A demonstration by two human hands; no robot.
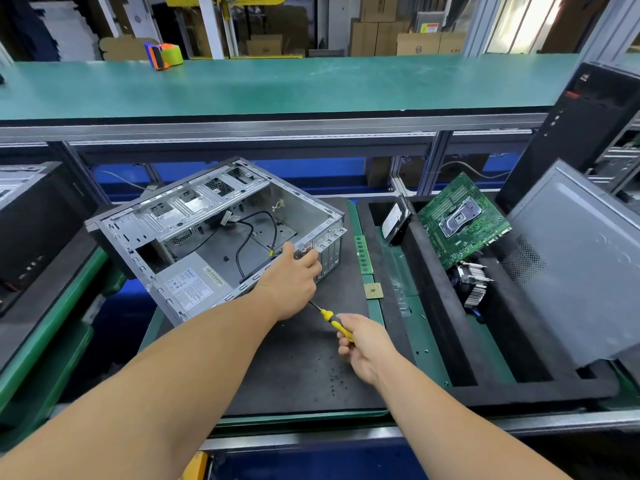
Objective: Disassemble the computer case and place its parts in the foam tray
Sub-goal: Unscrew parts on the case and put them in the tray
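Glaring white at the window (530, 19) upper right; lighting evenly from overhead, casting soft shadows; bending straight lines at wide-angle edges; blurring slightly toward corners, staying sharp centrally.

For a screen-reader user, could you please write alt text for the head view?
A left hand holds the rear edge of an open case while the right hand grips a screwdriver. A foam tray to the right holds a motherboard.
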